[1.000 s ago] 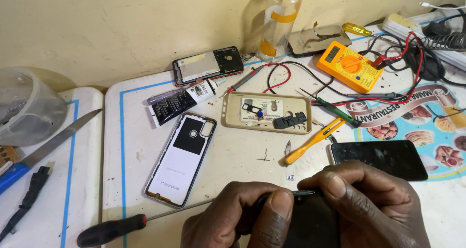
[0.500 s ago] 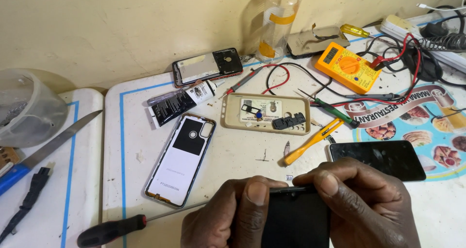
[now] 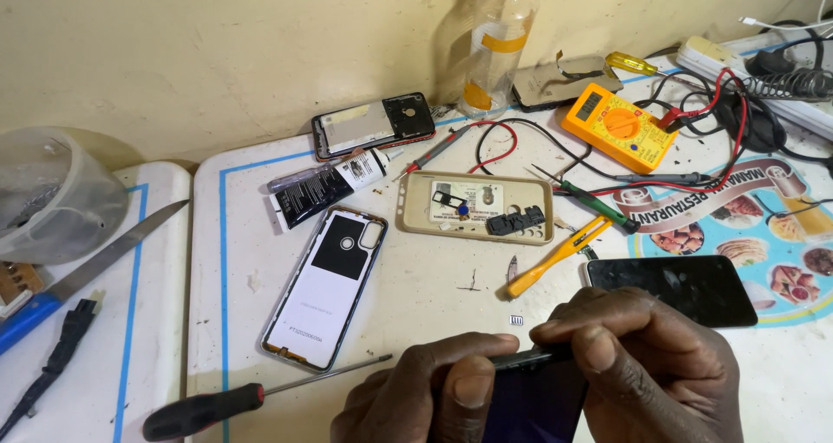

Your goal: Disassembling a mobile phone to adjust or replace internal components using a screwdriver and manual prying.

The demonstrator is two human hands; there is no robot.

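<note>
Two bare hands gripped a dark phone [image 3: 538, 400] at the bottom edge of the white table [image 3: 408, 295].

Furthest left lay a long knife [image 3: 95, 265] beside a cloudy plastic tub [image 3: 52, 196]. Next came a red-and-black screwdriver [image 3: 252, 397], its thin steel shaft aimed up to the right. Above it lay a white phone back cover [image 3: 325, 288], flat and glossy. The left hand [image 3: 425, 400] was clenched on the phone's left edge, thumb pressed on its face. The phone's long axis ran away from the person, its top edge toward the wall. The right hand [image 3: 646, 365] pinched that top edge. Beyond sat a tan case [image 3: 477, 207], an orange multimeter [image 3: 618, 124] and another black phone [image 3: 672, 287].
</note>
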